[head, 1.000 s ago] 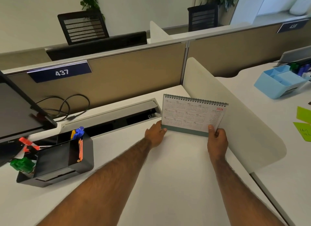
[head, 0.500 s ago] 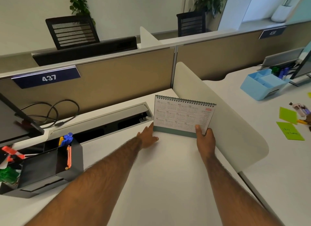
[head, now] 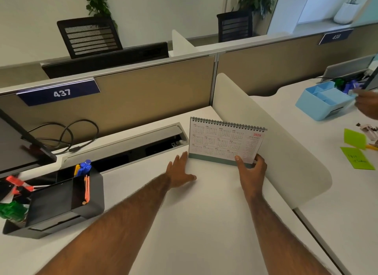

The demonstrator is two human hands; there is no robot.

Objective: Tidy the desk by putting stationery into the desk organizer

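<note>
A white spiral-bound desk calendar (head: 223,140) stands upright on the white desk (head: 194,223), near the curved side divider. My right hand (head: 250,168) grips its lower right corner, thumb on the front face. My left hand (head: 179,170) lies flat on the desk with fingers spread, its fingertips at the calendar's lower left corner. The black desk organizer (head: 57,201) sits at the left edge; blue and yellow markers (head: 83,168) and orange pens (head: 87,189) stand in its compartments.
A cable tray (head: 126,145) with an open lid runs behind the organizer, with black cables (head: 67,135) and a monitor edge (head: 18,147) to the left. On the neighbouring desk are a blue organizer (head: 325,102), green sticky notes (head: 357,149) and another person's hand (head: 366,104).
My left hand has let go of the calendar's left corner and flattened on the desk. The view has shifted, and another person's hand has appeared at the right.
</note>
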